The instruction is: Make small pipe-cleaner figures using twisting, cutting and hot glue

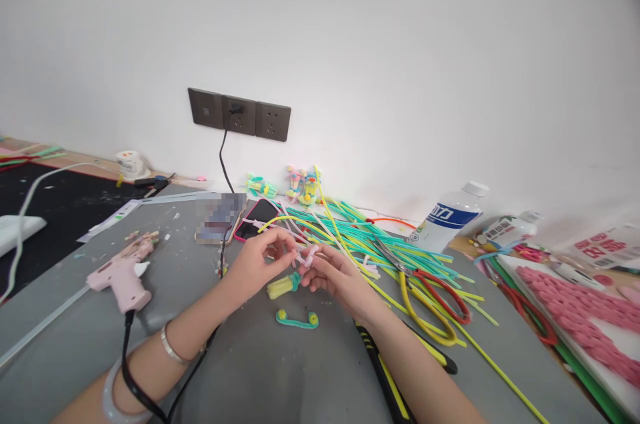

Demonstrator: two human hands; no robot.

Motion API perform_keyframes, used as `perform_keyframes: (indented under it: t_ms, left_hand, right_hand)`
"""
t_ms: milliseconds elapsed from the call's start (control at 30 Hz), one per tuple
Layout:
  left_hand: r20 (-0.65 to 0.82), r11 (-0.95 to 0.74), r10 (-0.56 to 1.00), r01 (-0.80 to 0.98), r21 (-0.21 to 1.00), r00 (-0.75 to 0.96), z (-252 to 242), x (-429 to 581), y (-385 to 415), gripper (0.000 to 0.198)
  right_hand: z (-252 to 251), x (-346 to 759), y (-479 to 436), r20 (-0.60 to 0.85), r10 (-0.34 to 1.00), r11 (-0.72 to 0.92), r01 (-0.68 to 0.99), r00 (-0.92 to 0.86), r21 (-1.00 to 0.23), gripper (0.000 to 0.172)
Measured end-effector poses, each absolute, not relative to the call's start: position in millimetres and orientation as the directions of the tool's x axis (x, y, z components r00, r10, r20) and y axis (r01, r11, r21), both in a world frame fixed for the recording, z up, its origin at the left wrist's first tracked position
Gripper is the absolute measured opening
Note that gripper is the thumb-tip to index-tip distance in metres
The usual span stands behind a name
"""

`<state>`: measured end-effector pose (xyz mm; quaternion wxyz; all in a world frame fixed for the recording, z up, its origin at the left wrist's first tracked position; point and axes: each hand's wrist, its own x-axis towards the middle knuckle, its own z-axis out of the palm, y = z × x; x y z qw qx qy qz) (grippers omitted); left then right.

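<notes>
My left hand (261,257) and my right hand (334,275) meet over the grey table (260,371), both pinched on a small pink pipe cleaner piece (306,256) held between them. Just below the fingers lies a short yellow and green fuzzy roll (283,286). A green pipe cleaner with yellow curled ends (297,321) rests flat on the table a little nearer to me. A loose pile of green and yellow pipe cleaners (380,244) spreads to the right of my hands.
A pink glue gun (124,271) lies at left, its black cord running over my left wrist. A phone (256,217), scissors with red and yellow handles (430,294), two plastic bottles (450,214), a tray of pink pieces (580,311) and small finished figures (300,185) sit around.
</notes>
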<state>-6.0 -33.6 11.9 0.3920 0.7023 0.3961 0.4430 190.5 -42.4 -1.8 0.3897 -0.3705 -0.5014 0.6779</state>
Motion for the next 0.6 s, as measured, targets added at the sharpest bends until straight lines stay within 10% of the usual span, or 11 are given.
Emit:
perform_keyframes:
  t_ms: [600]
  left_hand:
    - [0.254,-0.324,0.87,0.101,0.941,0.422,8.2,-2.0,-37.1,0.009]
  right_hand:
    - [-2.2,190.2,-40.3,0.109,0.954,0.129,0.055,-0.28,-0.99,0.042]
